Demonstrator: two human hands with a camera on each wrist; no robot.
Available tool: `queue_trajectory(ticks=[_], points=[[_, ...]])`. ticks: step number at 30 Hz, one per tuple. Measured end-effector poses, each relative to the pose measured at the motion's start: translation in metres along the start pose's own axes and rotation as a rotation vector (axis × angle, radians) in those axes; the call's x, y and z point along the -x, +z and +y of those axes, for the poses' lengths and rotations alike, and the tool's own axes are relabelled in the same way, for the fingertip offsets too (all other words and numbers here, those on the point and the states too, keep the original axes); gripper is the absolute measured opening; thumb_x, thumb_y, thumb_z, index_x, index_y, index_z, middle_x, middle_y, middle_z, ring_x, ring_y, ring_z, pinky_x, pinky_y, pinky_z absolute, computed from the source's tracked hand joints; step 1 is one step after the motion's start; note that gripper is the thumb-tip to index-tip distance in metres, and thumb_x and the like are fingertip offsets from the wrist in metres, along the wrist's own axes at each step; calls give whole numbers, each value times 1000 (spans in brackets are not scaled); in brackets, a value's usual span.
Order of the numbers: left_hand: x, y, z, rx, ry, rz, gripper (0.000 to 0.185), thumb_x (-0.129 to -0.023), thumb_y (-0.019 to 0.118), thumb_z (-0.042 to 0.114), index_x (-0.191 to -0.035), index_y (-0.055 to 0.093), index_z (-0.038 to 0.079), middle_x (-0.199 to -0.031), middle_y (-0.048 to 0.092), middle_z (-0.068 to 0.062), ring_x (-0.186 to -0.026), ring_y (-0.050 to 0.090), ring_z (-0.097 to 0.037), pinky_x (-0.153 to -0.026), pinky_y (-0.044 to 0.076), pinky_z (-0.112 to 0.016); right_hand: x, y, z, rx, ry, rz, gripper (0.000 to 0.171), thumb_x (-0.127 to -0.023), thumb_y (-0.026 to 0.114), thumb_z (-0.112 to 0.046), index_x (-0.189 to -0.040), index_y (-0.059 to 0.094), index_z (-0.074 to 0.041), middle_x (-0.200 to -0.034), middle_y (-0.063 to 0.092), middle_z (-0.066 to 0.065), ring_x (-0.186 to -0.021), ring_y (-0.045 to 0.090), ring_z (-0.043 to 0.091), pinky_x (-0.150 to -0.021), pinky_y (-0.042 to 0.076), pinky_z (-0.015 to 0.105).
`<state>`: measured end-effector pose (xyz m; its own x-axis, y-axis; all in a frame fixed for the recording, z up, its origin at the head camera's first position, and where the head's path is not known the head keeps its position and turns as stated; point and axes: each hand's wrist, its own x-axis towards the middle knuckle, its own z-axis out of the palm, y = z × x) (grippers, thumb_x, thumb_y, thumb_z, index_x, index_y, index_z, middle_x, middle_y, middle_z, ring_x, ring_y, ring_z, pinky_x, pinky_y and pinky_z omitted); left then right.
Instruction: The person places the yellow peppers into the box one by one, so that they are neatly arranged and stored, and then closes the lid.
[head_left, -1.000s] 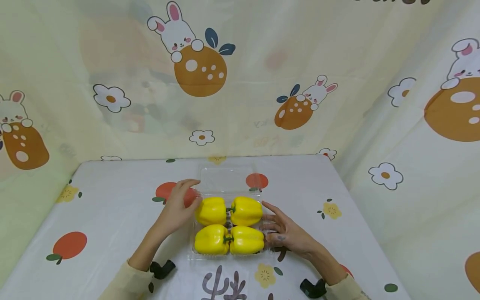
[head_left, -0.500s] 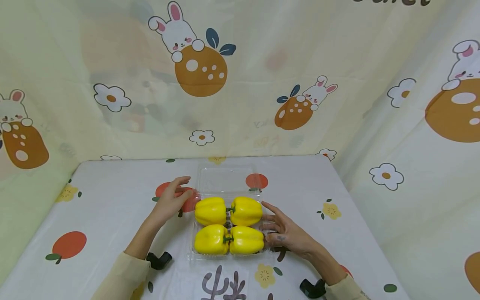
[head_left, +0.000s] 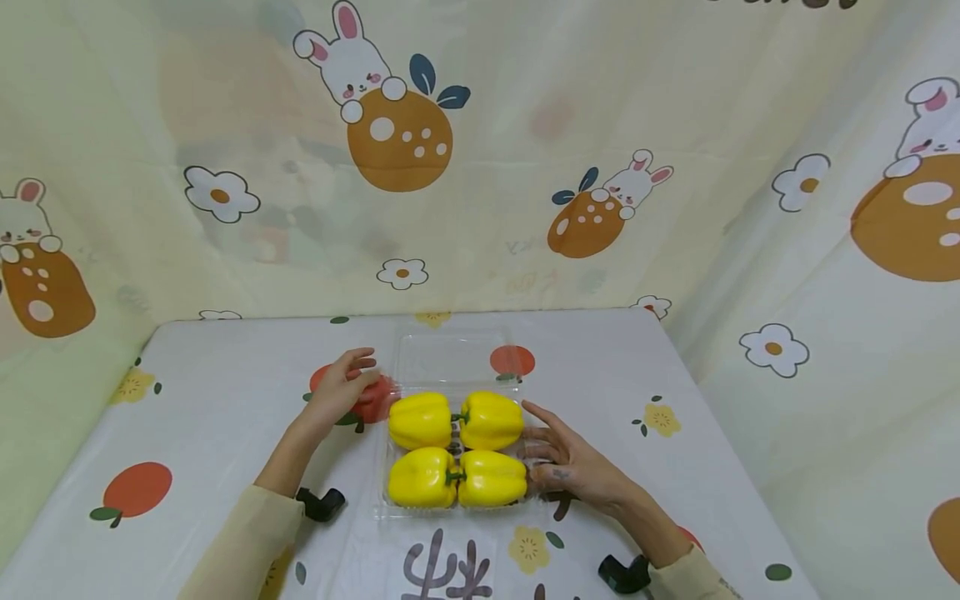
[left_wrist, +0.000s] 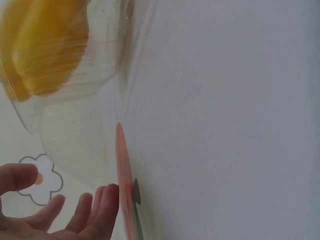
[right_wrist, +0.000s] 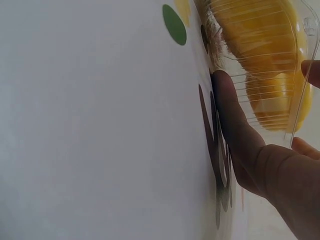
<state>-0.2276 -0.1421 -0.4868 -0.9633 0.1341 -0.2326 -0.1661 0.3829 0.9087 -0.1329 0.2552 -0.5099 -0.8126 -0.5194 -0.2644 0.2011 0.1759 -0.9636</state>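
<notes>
A clear plastic clamshell box holds several yellow bell peppers, set in two rows with their stems toward the middle. Its see-through lid is folded back, away from the person. The left hand hovers left of the box near the hinge, fingers apart and holding nothing; in the left wrist view, a gap separates its fingers from the box wall. At the right side, the right hand touches the box's wall with its fingers spread along it; some fingertips are hidden.
The table has a white cloth with printed fruit and flowers. Yellowish curtains with rabbit prints hang behind and at both sides. A black device sits at the left wrist, another black device at the right.
The left hand has drawn away from the box's left edge, moving leftward and slightly farther from the person. The right hand, box and peppers stay in place.
</notes>
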Motion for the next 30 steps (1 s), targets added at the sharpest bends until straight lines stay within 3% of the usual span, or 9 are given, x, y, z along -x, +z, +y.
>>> queue_trajectory(ticks=[4,7,11,15,30], points=[[-6,-1,-1,32,-21,-24,61,-109,54,29,-164,35,12,-165,44,-19,-145,50,-40,-120,47,-53,1,0,0,5,-3,1,102,-96,76,-16,-171,9,-32,-171,24,28,-147,44,44,-109,57,50],[-12,-2,0,121,-45,-68,63,-110,54,33,-166,32,13,-165,43,-19,-142,55,-37,-119,49,-48,1,-1,-1,6,-5,3,102,-96,76,-16,-171,9,-32,-171,24,28,-147,45,44,-109,56,50],[-22,-2,-1,270,-93,-120,66,-111,55,34,-167,29,12,-162,45,-22,-126,66,-29,-103,60,-33,0,-1,0,7,-1,4,101,-96,75,-16,-171,10,-33,-171,24,27,-147,45,44,-110,56,50],[-29,-1,-2,343,-123,-139,66,-111,55,30,-167,28,11,-158,47,-27,-114,66,-20,-90,63,-23,0,-1,0,4,1,-1,101,-96,75,-16,-171,10,-33,-172,23,28,-147,45,44,-110,56,51],[-37,5,-3,361,-147,-146,63,-112,52,28,-168,28,14,-159,45,-24,-112,62,-21,-85,61,-19,-1,-1,3,15,-21,-4,101,-95,75,-16,-171,11,-33,-170,26,27,-147,45,44,-110,55,50]])
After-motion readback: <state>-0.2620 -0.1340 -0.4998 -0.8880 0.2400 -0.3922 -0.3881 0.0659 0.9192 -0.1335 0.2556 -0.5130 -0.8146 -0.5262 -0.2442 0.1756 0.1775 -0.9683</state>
